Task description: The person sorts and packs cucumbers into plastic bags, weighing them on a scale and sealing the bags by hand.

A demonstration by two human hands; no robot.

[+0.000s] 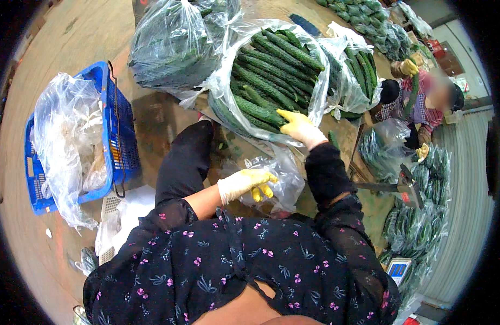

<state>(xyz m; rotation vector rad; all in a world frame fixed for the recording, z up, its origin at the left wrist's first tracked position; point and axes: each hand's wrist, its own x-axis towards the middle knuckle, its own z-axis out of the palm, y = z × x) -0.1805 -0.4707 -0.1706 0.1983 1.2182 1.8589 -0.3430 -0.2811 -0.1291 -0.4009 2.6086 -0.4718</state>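
Note:
My right hand, in a yellow and white glove, has its thumb and fingers closed on the near end of a green cucumber. That cucumber lies with many others in a large open clear plastic bag in front of me. My left hand, gloved the same way, is held lower, before my body. Its fingers are apart and no object shows in them. Right beside it sits a crumpled clear plastic bag, partly behind the fingers.
A blue basket full of clear plastic bags stands at left. Bagged cucumbers sit far left of the open bag, and another open bag stands right. A scale and many bagged cucumbers line the right. A co-worker holds a cucumber.

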